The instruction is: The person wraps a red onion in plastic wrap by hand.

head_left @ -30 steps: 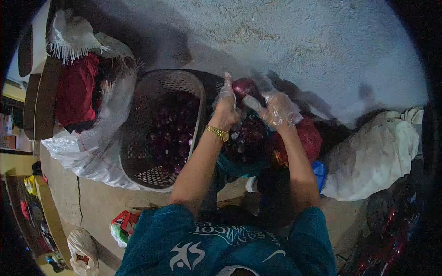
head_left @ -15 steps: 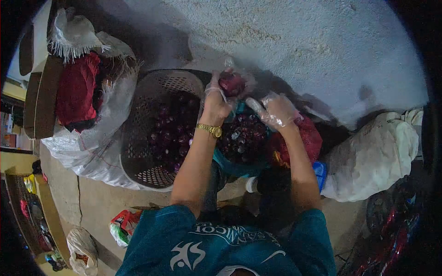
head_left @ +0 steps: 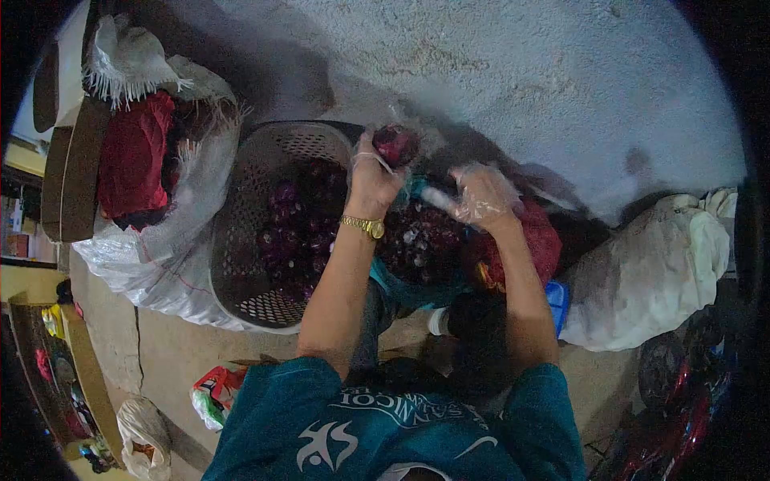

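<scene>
My left hand [head_left: 378, 175], in a clear plastic glove with a gold watch at the wrist, grips a red onion [head_left: 396, 145] above the gap between two containers. To its right my right hand [head_left: 484, 196], also gloved, has its fingers apart and holds nothing; one fingertip looks wrapped in white. Beneath both hands is a teal container [head_left: 395, 289] with dark red onions [head_left: 423, 240] and loose skins. On the left, a grey perforated basket [head_left: 237, 268] holds more purple-red onions [head_left: 297, 232].
A white woven sack [head_left: 212, 172] with red cloth [head_left: 136, 160] stands left of the basket. A red mesh bag [head_left: 536, 240], a blue object [head_left: 556, 303] and a pale full sack [head_left: 650, 272] are on the right. A rough wall [head_left: 513, 80] rises behind.
The onion has moved left, away from my right hand, and is now in my left hand. My left hand has shifted left and up; my right hand has moved only slightly.
</scene>
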{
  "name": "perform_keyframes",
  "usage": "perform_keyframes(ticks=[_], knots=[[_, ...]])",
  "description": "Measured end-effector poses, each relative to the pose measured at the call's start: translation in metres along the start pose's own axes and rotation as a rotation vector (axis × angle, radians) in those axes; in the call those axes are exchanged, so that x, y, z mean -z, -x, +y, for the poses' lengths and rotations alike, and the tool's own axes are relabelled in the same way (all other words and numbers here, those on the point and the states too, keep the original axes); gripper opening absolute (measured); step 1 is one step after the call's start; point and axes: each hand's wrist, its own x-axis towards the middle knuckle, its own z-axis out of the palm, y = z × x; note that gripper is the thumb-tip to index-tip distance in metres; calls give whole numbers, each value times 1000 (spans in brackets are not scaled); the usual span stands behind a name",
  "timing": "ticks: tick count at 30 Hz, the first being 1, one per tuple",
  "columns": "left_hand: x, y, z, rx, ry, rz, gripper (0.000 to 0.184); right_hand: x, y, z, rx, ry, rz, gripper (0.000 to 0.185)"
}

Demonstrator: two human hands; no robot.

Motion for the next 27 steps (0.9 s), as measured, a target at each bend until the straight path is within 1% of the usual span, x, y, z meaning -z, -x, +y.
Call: perform_keyframes(ticks=[2,3,5,6,8,12,14,15,17,21,23,24,26,27], knots=[[1,-1,0,0,-9,-22,36,-20,-5,10,-7,-52,137,57],[3,-2,0,-1,-8,-21,36,-25,-6,14,-6,-52,136,57],[5,-3,-2,-44,-10,-37,36,-35,-8,22,63,-69,273,53],[7,-5,-2,-43,-11,-37,36,-28,-7,17,62,-69,273,53],[9,-8,-2,-41,-24,-49,37,-6,-4,1,-70,-107,116,55],[6,-2,-1,-15,-6,-55,38,-3,-4,2,-93,-28,67,61],[4,-1,-1,-48,-33,-31,41,-18,-3,12,64,35,360,69],[3,-1,-1,-48,-33,-31,41,-14,-2,10,64,35,360,69],[2,1,0,-12,45,-67,42,-6,-1,7,50,42,218,75],[1,1,1,-1,43,-78,43,-8,-2,8,100,6,259,78],[-3,5,0,49,121,-99,37,-1,-1,4,48,-30,172,76],[-3,6,-1,48,121,-99,37,-3,-1,5,48,-30,173,76],[-6,8,-5,39,-48,-36,42,-10,-1,11,71,-123,319,73],[-7,8,-9,40,-47,-36,42,-15,-2,13,71,-123,318,73]])
